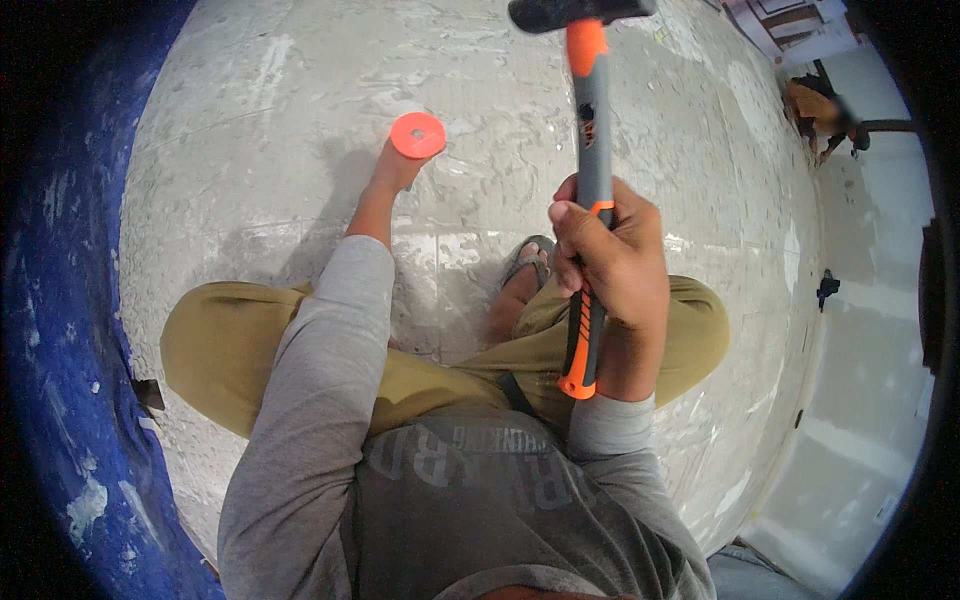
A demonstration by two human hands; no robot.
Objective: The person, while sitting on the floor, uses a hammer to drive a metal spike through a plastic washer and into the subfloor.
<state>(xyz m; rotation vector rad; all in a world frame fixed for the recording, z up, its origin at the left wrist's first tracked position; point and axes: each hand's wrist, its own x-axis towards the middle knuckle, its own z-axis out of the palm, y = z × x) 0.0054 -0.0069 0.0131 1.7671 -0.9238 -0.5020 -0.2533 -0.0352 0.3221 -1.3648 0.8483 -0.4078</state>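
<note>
While aloft (right hand (618, 250)), hammer (594, 150).

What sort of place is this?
Probably a room under renovation: the floor is rough and smeared, the wall at right shows pale patches, and a spattered blue sheet lines the left side. The hammer in the right hand fits too.

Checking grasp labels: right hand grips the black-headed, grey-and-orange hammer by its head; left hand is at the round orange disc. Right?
Wrong grip point: the head view shows the right hand around the grey, black and orange handle, clear of the blocky black hammer head. The left hand is at the round orange disc.
</note>
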